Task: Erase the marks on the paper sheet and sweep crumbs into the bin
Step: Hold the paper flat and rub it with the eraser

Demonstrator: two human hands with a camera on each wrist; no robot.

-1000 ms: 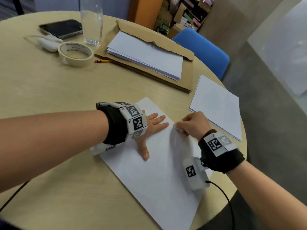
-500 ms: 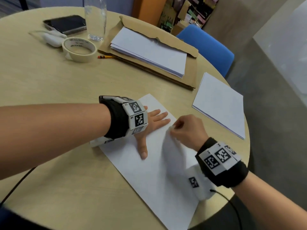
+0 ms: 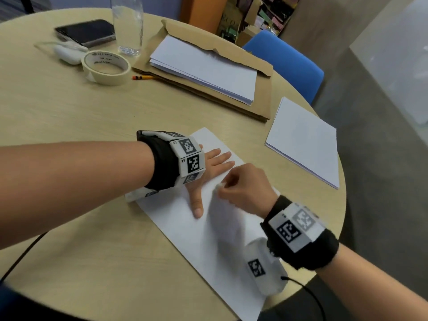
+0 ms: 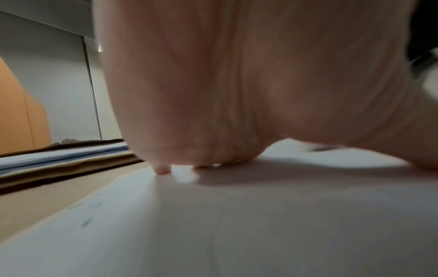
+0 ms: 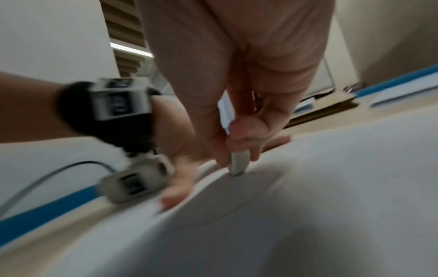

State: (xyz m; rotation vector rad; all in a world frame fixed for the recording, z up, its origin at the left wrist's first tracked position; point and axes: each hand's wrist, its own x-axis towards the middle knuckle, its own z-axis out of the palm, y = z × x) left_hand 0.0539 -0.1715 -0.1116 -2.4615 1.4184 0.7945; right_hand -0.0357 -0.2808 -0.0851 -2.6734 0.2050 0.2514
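A white paper sheet lies slantwise on the round wooden table near its front edge. My left hand lies flat on the sheet's far part, fingers straight and thumb spread, pressing it down. My right hand pinches a small white eraser and holds its tip on the sheet just right of the left thumb. In the right wrist view the eraser stands on end on the paper. Faint grey specks show on the paper in the left wrist view. No bin is in view.
A stack of white sheets lies at the right edge. A brown envelope with papers sits further back, with a pencil, a tape roll, a glass, a phone. A blue chair stands beyond the table.
My right hand with the eraser has moved left and toward me across the sheet, closer to the left thumb. The left hand has stayed flat on the paper.
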